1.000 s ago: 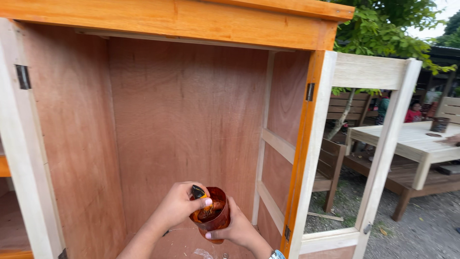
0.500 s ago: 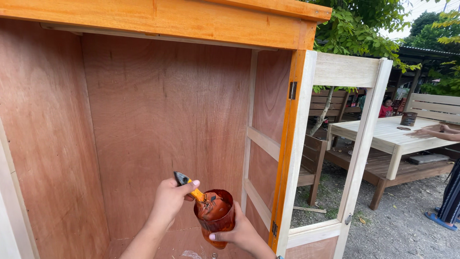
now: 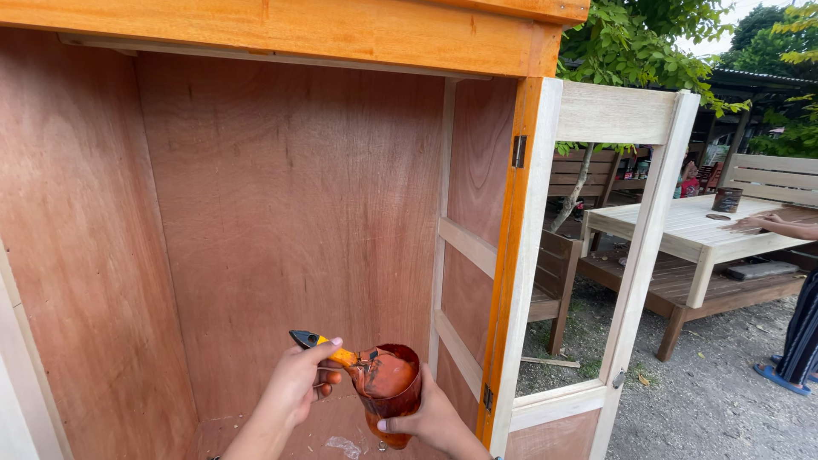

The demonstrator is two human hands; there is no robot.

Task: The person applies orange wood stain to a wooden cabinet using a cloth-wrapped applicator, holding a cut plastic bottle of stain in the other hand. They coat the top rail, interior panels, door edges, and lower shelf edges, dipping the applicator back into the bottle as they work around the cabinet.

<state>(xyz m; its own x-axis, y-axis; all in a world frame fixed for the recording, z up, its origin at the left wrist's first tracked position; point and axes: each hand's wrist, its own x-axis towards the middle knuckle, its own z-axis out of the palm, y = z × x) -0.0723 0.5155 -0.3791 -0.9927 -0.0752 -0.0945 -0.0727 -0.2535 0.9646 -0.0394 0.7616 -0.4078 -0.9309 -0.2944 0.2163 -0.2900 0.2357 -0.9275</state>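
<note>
Since half a sec ago both hands sit a bit lower and more to the right in view, w/ the brush dipped deeper into the cup; camera has swung slightly left, so more of the cabinet's left wall shows.

Left hand (image 3: 294,388) is closed around the brush handle (image 3: 319,342), yellow w/ a dark end pointing up-left; bristle end is down in the cup (image 3: 390,388). Right hand (image 3: 434,419) wraps the cup from below and behind, fingers curled round its side. Cup is see-through, stained reddish-brown, holding brown liquid; it's tilted slightly toward the brush. Both are held in the air in front of the lower back panel of the wooden cabinet (image 3: 290,213), near the orange-stained front post (image 3: 520,255).

Cabinet interior is reddish plywood, top rail is orange. Unfinished pale door frame (image 3: 648,247) stands open at right on a dark hinge. A crumpled bit of clear plastic (image 3: 345,445) lies on the cabinet floor below the hands.

Outside at right: a pale wood surface (image 3: 690,226) w/ a dark can (image 3: 727,199) on it, and another person's arm (image 3: 780,226) resting there. Gravel ground, green trees behind.
</note>
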